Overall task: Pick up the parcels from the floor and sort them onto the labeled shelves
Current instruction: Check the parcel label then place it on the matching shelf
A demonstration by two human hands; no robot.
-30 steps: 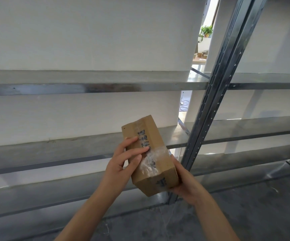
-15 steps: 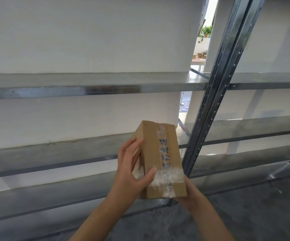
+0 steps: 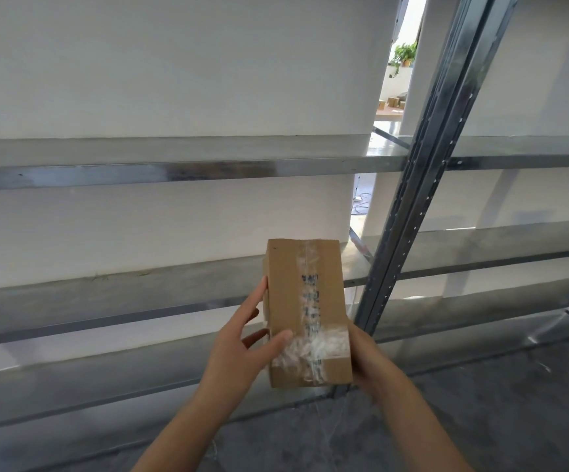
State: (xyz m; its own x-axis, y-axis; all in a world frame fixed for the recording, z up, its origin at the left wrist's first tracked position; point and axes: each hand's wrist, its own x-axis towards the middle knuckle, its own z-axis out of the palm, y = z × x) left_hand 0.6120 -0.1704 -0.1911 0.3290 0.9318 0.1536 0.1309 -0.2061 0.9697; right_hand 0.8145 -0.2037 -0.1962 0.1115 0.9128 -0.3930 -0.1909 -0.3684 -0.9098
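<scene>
holding cardboard parcel upright before metal shelf; left hand grips its side, right hand cups lower corner. step, likely: reading marking. next: match to correct shelf, set down.

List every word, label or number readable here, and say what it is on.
On the cardboard parcel: a column of dark marks under the clear tape, too blurred to read.
On the metal shelves: no label or sign shows.
</scene>
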